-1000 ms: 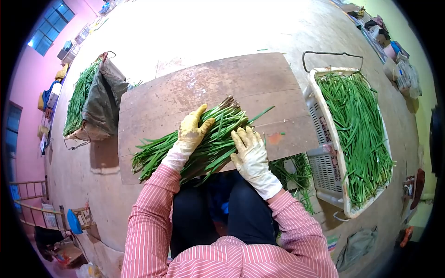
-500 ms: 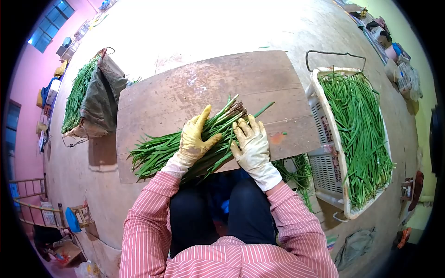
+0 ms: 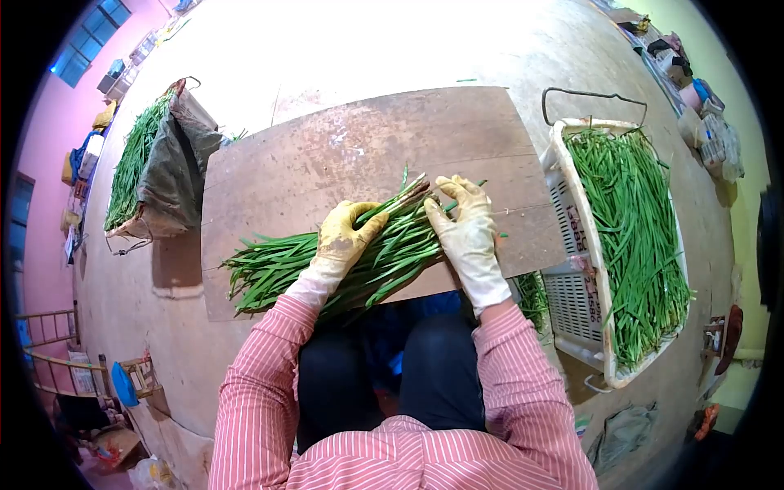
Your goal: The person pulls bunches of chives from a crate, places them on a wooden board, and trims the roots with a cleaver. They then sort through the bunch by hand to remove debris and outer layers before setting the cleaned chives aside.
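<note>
A bundle of green chives (image 3: 400, 247) lies across the wooden board (image 3: 278, 180), leaf tips to the left and pale root ends to the upper right. My left hand (image 3: 341, 237), in a yellow-stained glove, is closed over the middle of the bundle, its thumb lying across the stalks. By the root ends is my right hand (image 3: 467, 224), also gloved. Its fingers are curved and apart from the thumb, and the thumb touches the side of the stalks. A single green stalk pokes out behind the right fingers.
On the right stands a white plastic crate (image 3: 608, 269) heaped with chives (image 3: 633, 237). Another container of chives (image 3: 139, 163), partly draped with dark cloth (image 3: 171, 175), is at the left. More chives (image 3: 532, 298) lie below the board's right edge. Goods line the walls.
My right hand has shifted right and slightly up, off the top of the stalks to beside the root ends. My left fingers have curled in from an outstretched pose around the bundle.
</note>
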Available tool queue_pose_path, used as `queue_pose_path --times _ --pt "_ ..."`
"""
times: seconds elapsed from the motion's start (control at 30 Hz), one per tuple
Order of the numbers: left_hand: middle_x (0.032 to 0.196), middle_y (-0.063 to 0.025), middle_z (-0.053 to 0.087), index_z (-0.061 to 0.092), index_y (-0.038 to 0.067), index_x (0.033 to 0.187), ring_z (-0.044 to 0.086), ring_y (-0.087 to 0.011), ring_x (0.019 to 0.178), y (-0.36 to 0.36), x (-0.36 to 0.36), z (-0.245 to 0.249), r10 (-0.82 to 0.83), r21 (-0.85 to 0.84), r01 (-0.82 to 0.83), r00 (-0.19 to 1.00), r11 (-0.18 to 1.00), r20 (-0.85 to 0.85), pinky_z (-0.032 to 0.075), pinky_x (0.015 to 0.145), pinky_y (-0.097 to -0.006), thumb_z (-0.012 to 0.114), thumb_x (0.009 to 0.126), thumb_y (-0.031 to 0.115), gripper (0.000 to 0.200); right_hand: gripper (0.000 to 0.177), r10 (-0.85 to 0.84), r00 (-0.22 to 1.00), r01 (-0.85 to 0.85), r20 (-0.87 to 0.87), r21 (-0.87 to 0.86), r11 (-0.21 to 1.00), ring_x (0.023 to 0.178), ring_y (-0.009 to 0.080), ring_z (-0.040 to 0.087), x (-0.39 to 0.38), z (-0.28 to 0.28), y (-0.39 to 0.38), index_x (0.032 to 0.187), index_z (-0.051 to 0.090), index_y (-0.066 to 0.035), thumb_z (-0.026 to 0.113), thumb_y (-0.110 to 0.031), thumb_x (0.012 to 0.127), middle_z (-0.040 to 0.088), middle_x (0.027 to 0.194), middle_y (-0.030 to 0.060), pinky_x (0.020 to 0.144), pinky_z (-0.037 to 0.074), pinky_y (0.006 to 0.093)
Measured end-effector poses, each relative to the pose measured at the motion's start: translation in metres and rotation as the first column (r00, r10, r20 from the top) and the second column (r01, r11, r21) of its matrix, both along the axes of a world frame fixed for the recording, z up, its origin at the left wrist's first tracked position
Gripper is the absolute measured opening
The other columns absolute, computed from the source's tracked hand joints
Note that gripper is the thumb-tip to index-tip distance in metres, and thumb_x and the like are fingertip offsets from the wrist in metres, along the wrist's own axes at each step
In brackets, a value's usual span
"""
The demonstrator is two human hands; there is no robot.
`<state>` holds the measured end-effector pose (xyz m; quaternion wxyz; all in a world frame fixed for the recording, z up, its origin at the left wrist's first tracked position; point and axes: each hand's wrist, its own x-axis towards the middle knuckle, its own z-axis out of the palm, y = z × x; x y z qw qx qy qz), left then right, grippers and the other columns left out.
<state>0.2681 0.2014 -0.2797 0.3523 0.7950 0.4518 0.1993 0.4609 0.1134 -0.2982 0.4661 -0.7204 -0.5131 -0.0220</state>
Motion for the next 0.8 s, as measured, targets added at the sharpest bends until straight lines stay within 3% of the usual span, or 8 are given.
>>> queue_pose_path --times 0.2,0.27,0.33,0.37,0.47,0.5,0.73,0.8 --pt "0.097 -0.0137 0.064 0.071 0.002 0.109 0.063 -0.0274 0.096 -0.002 -0.002 -0.006 -0.019 0.030 0.017 0.997 0.999 0.078 0.048 0.085 -0.0359 0.068 0.091 0.032 0.035 0.035 0.218 0.972 -0.232 -0.087 -0.238 0.943 0.106 0.0305 0.059 0.004 0.007 0.026 0.096 0.073 -0.005 0.077 -0.034 0.075 0.070 0.101 0.0139 0.101 0.041 0.0421" --pt "0.097 -0.0136 0.064 0.071 0.002 0.109 0.062 -0.0274 0.096 -0.001 -0.002 -0.005 -0.027 0.035 0.025 0.997 0.999 0.069 0.048 0.085 -0.0360 0.068 0.091 0.031 0.034 0.034 0.228 0.974 -0.225 0.005 -0.133 0.965 0.093 0.0314 0.063 0.005 0.003 0.028 0.094 0.073 -0.005 0.078 -0.031 0.074 0.070 0.091 0.0145 0.093 0.045 0.0413" --pt "0.097 -0.0134 0.063 0.070 0.003 0.110 0.062 -0.0275 0.096 -0.002 -0.002 -0.004 -0.047 0.031 0.045 0.996 0.999 0.076 0.047 0.085 -0.0360 0.068 0.091 0.030 0.033 0.030 0.249 0.876 -0.332 -0.413 -0.142 0.933 0.079 0.0276 0.065 0.005 0.001 0.028 0.092 0.072 -0.002 0.080 -0.024 0.073 0.070 0.083 0.0129 0.081 0.050 0.0381" --pt "0.097 -0.0134 0.063 0.070 0.003 0.110 0.062 -0.0275 0.096 -0.002 -0.002 -0.005 -0.046 0.030 0.043 0.996 0.999 0.077 0.047 0.085 -0.0360 0.068 0.091 0.030 0.033 0.030 0.249 0.876 -0.333 -0.413 -0.143 0.932 0.079 0.0276 0.065 0.004 0.002 0.028 0.092 0.072 -0.002 0.080 -0.024 0.073 0.070 0.083 0.0129 0.081 0.050 0.0381" --pt "0.098 -0.0133 0.063 0.070 0.002 0.110 0.062 -0.0272 0.095 -0.001 -0.003 -0.007 -0.054 0.031 0.051 0.994 0.998 0.092 0.047 0.085 -0.0359 0.067 0.092 0.031 0.034 0.021 0.233 0.551 -0.387 -0.801 0.002 0.922 0.073 0.0167 0.065 0.001 0.005 0.029 0.089 0.069 0.001 0.081 -0.007 0.074 0.068 0.077 0.0084 0.068 0.052 0.0304" --pt "0.098 -0.0132 0.063 0.070 0.002 0.111 0.062 -0.0270 0.096 -0.001 -0.003 -0.008 -0.051 0.023 0.049 0.993 0.999 0.102 0.047 0.085 -0.0358 0.067 0.092 0.031 0.035 0.017 0.276 0.666 -0.367 -0.693 0.018 0.930 0.074 0.0159 0.065 0.002 -0.005 0.033 0.088 0.067 0.002 0.079 -0.004 0.076 0.068 0.079 0.0076 0.069 0.053 0.0296" --pt "0.100 -0.0135 0.063 0.069 0.001 0.113 0.062 -0.0267 0.097 0.001 -0.004 -0.008 -0.070 0.013 0.070 0.995 0.997 0.068 0.047 0.086 -0.0353 0.067 0.092 0.033 0.038 0.017 0.254 0.585 -0.439 -0.770 -0.037 0.898 0.078 0.0100 0.062 0.003 0.004 0.025 0.095 0.063 0.001 0.075 -0.002 0.083 0.067 0.089 0.0034 0.072 0.052 0.0246" --pt "0.098 -0.0142 0.064 0.070 0.003 0.110 0.062 -0.0291 0.095 0.002 -0.003 -0.009 -0.059 0.034 0.057 0.995 0.998 0.079 0.048 0.084 -0.0376 0.068 0.090 0.034 0.038 0.020 0.277 0.730 -0.403 -0.625 -0.066 0.913 0.079 0.0093 0.061 0.003 0.004 0.023 0.098 0.063 0.000 0.075 -0.006 0.084 0.066 0.090 0.0019 0.074 0.051 0.0243"
